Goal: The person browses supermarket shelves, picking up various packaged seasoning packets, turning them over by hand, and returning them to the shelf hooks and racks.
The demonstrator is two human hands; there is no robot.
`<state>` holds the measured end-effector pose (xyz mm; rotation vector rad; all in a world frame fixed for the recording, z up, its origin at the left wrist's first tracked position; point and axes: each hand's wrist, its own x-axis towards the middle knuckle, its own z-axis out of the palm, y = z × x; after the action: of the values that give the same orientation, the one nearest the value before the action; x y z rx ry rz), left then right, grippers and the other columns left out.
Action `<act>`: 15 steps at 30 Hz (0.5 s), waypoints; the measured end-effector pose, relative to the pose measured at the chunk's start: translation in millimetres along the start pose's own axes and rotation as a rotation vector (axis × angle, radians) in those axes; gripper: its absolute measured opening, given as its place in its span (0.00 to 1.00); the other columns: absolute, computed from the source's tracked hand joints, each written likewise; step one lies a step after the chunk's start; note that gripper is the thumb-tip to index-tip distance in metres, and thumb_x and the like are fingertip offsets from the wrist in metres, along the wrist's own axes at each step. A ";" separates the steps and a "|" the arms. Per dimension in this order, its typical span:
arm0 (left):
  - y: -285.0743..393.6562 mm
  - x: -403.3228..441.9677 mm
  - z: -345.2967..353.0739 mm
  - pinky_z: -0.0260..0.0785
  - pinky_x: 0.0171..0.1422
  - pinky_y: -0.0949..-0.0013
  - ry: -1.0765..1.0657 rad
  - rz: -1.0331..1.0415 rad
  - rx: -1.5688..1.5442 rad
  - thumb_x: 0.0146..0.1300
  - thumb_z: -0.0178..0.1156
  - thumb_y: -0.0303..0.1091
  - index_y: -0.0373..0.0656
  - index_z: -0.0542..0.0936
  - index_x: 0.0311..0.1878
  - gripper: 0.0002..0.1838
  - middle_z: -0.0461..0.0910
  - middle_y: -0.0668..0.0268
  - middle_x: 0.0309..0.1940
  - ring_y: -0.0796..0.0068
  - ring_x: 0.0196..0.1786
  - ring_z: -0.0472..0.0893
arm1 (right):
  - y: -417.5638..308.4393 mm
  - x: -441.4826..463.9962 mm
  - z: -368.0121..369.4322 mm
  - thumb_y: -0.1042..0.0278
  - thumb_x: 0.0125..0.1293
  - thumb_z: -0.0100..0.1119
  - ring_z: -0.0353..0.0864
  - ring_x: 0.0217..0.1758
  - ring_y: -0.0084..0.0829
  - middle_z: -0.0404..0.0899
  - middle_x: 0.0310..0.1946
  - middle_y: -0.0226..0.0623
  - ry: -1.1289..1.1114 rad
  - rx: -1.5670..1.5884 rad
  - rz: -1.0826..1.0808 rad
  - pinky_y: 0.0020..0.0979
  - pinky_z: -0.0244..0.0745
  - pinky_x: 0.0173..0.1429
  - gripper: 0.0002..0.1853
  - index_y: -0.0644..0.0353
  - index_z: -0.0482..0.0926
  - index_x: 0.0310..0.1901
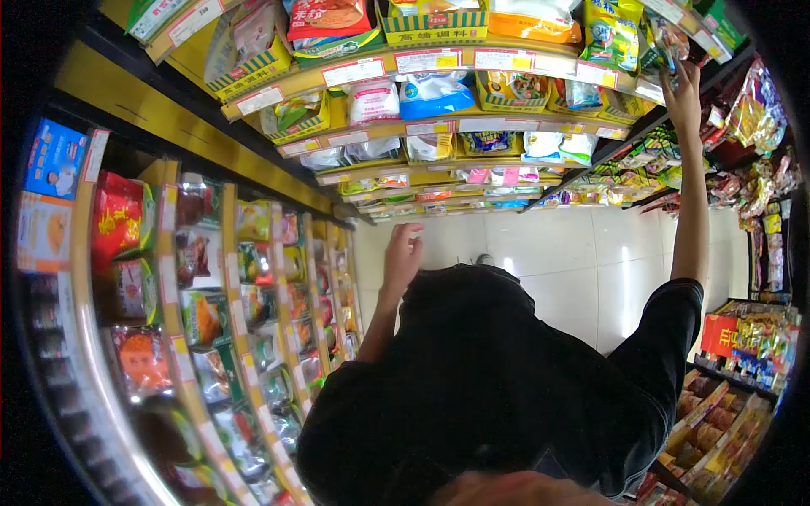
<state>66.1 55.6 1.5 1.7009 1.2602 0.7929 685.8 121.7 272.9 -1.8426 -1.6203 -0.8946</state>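
Note:
My right hand [682,89] is stretched up to the right end of an upper shelf. Its fingers are at the lower part of a small, partly clear packet [661,40] and appear closed on it; the fingertips are partly hidden. Just left of that packet stands a yellow-green bag [612,32] with a blue label. My left hand [404,253] hangs over the floor in front of my body, fingers loosely bent and apart, with nothing in it.
Shelves of bagged goods [434,94] with price tags [429,60] run across the front. More shelves with packets [205,318] line the left side. On the right are hanging snack bags [757,110] and bins [707,434]. Pale floor tiles [553,244] lie below.

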 end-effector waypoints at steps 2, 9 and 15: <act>-2.0 -1.7 1.9 0.79 0.46 0.64 -0.001 0.007 -0.013 0.67 0.56 0.23 0.41 0.77 0.55 0.13 0.79 0.58 0.53 0.64 0.41 0.85 | 3.3 -0.9 1.8 0.50 0.74 0.58 0.76 0.64 0.51 0.70 0.62 0.47 -0.001 -0.016 -0.011 0.44 0.75 0.63 0.28 0.51 0.72 0.72; -15.9 -0.1 -3.2 0.77 0.44 0.70 0.023 0.084 0.001 0.69 0.58 0.24 0.41 0.79 0.55 0.12 0.79 0.61 0.50 0.72 0.40 0.82 | 0.0 1.8 -10.7 0.55 0.73 0.59 0.78 0.56 0.54 0.73 0.55 0.47 -0.015 -0.038 -0.096 0.47 0.76 0.57 0.27 0.49 0.71 0.71; -29.8 -9.6 -7.0 0.77 0.45 0.69 0.029 0.075 0.062 0.67 0.59 0.23 0.40 0.79 0.54 0.13 0.80 0.61 0.50 0.70 0.41 0.83 | -26.3 -5.9 -16.7 0.62 0.70 0.59 0.80 0.50 0.56 0.76 0.52 0.49 -0.094 0.023 0.071 0.49 0.76 0.53 0.28 0.54 0.70 0.70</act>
<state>44.9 52.1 -22.3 1.8015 1.2584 0.8330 657.1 109.2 278.0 -1.9394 -1.6032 -0.7659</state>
